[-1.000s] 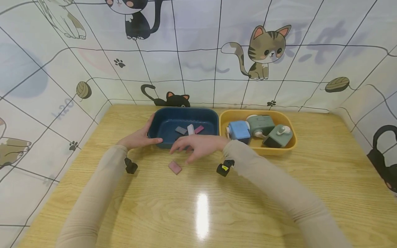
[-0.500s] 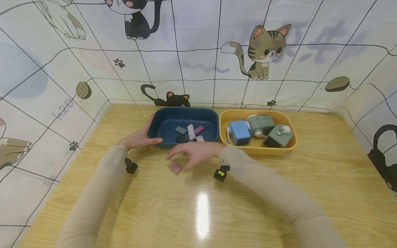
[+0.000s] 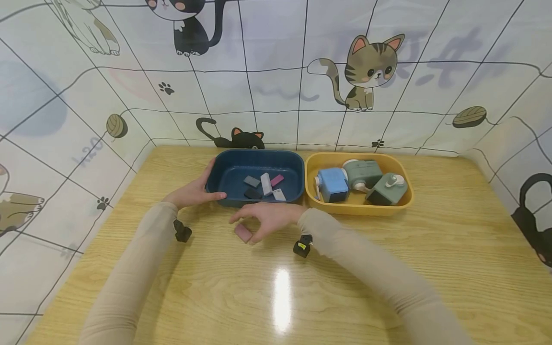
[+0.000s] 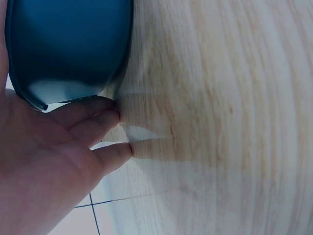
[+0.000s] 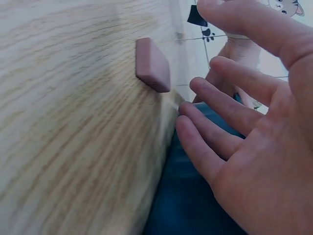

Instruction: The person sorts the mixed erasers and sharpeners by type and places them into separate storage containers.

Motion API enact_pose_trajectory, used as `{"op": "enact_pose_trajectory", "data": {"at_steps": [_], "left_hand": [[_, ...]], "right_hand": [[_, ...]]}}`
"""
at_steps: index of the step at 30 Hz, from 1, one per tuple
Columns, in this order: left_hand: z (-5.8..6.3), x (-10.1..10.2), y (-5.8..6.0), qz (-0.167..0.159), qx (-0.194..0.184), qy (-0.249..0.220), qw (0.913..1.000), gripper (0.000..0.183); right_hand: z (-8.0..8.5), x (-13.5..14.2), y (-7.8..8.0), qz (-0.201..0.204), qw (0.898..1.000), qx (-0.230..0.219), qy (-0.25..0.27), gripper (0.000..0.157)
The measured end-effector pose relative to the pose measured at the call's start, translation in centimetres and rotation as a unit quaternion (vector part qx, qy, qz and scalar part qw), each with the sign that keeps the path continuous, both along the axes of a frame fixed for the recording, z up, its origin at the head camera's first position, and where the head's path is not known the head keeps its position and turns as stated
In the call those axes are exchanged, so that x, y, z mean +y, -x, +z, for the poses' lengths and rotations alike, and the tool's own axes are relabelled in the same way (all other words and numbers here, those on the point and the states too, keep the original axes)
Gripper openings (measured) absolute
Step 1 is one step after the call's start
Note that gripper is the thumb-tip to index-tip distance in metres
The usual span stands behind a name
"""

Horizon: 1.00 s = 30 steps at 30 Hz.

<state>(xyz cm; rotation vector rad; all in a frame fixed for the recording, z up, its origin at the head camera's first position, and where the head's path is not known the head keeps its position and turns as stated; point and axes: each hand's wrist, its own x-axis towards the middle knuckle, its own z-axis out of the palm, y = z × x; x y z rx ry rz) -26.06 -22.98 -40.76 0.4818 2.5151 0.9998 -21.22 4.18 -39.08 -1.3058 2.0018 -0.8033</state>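
A small pink rectangular block (image 3: pixel 243 233) lies flat on the table in front of the blue bin (image 3: pixel 224 165). My right hand (image 3: pixel 269 219) hovers over the block's right side, thumb and fingers spread apart around it in the head view. In the right wrist view the fingers are loosely extended with a gap between them and the pink block (image 5: pixel 152 66). My left hand (image 3: pixel 191 192) rests against the bin's left end, thumb at the front rim and fingers along the side. The left wrist view shows its fingers (image 4: pixel 93 120) relaxed, tips at the tabletop.
Inside the blue bin lie several small blocks, among them a white one (image 3: pixel 266 184), a grey one (image 3: pixel 251 181) and a magenta one (image 3: pixel 277 180). A yellow bin (image 3: pixel 375 209) beside it holds a blue bottle (image 3: pixel 334 184) and two green bottles. A cat-print sheet hangs behind.
My right hand has moved from over the blue bin's front edge toward me and slightly left, down to the pink block. The left hand has stayed at the bin's end.
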Motion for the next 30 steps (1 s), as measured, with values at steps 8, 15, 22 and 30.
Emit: {"op": "enact_pose_trajectory", "data": {"at_steps": [8,15,22,30], "left_hand": [[-0.2,-0.1,0.1,-0.002,0.002,-0.004,1.0,0.112],[-0.3,-0.2,0.1,-0.003,0.003,-0.003,1.0,0.111],[-0.2,-0.1,0.0,0.001,0.003,0.0,1.0,0.111],[-0.2,-0.1,0.1,0.001,0.008,0.0,1.0,0.11]], "right_hand": [[-0.8,-0.6,0.1,-0.008,1.0,0.009,-0.019,0.066],[-1.5,-0.8,0.2,-0.014,0.999,0.016,-0.027,0.064],[-2.2,-0.9,0.3,-0.015,0.999,0.009,-0.027,0.062],[-3.1,-1.2,0.1,-0.008,0.999,0.046,-0.01,0.054]]}}
